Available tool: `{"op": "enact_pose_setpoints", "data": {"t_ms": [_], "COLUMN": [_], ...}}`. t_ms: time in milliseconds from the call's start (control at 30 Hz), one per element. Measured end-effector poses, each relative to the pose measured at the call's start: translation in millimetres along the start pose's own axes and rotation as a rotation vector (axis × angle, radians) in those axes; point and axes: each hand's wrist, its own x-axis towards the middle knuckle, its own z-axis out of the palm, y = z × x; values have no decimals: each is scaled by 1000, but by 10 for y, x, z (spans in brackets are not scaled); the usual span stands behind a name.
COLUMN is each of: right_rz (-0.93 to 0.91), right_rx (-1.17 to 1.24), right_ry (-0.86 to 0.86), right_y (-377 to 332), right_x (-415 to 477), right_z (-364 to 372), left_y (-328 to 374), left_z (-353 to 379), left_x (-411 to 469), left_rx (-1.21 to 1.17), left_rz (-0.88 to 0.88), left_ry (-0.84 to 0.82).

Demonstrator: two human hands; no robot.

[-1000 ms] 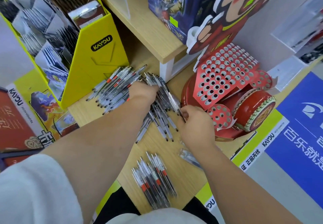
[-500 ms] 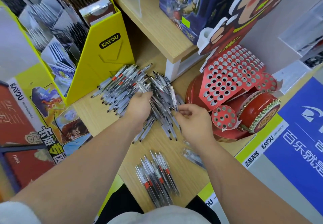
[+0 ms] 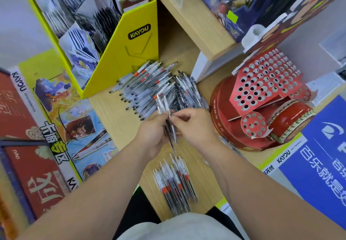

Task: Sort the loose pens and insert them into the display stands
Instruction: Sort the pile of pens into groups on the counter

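Pinched between both hands, a small bunch of at least 2 clear-barrelled pens (image 3: 167, 119) stands above the wooden tabletop (image 3: 114, 116). The left hand (image 3: 152, 134) curls around their lower barrels, and the right hand (image 3: 195, 127) nips them from the side with thumb and fingertips (image 3: 175, 117). Just beyond the hands lies the big loose pile of pens (image 3: 149, 86), spread against the yellow KAYOU card box (image 3: 134, 52). A smaller, neatly aligned bundle of pens (image 3: 176, 183) lies nearer the person. The red display stand (image 3: 262, 82), its holes unfilled, sits to the right, apart from both hands.
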Motion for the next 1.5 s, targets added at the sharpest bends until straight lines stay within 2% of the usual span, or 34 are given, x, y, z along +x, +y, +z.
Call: {"op": "enact_pose_setpoints", "data": {"t_ms": [67,167,367,933,1267,1500], "right_rz": [-27,-66,-2,3,31,-8], "right_rx": [-70,-339,-488,-638,-538,-581], "right_ry": [38,154,177,191,100,106], "right_y": [-44,1,95,75,45,37], "right_x": [106,361,634,870,870,804], "right_z": [-80,-228,-274,-191,-191,-169], "left_y": [19,75,125,108,94,105], "left_z": [-41,-115,-274,-160,-173,-187], "left_x": [53,128,268,496,536,539], "left_rx": [-45,-83,-68,63,79,76], "left_rz": [-14,-18,-6,63,75,71], "left_ry": [25,65,83,127,132,127]}}
